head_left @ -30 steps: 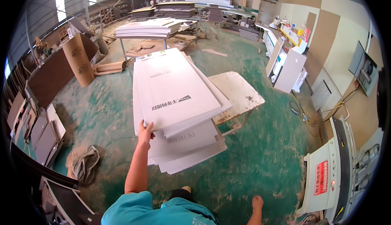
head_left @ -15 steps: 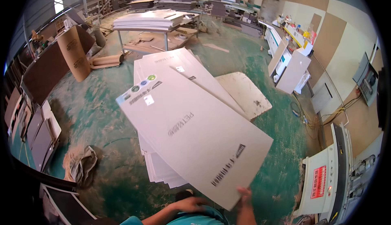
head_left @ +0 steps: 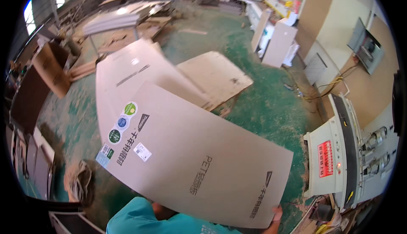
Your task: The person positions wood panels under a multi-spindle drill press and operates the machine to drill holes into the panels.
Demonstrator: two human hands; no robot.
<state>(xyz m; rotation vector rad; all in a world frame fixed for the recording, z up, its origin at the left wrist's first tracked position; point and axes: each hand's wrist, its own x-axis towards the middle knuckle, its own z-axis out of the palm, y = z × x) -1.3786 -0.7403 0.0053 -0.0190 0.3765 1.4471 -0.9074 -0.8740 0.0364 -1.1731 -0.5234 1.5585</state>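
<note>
A large light-grey board with dark lettering, round stickers and a small white label slants across the space before me. My right hand grips its lower right corner, the fingertips showing over the edge. Below the board's lower edge a bit of my left arm shows beside the teal sleeve; the left hand itself is hidden behind the board. Beyond the held board lies a stack of similar grey boards, partly covered by it.
A pale, worn panel sits low past the stack. At right stands a white machine with a red sign. Brown cardboard rolls are at left, with a crumpled sack on the green dusty floor. Farther back is a table with stacked sheets.
The held board has come nearer and swung toward level, its far end lifting off the stack's line. My left hand has gone out of sight behind it. The view has turned right.
</note>
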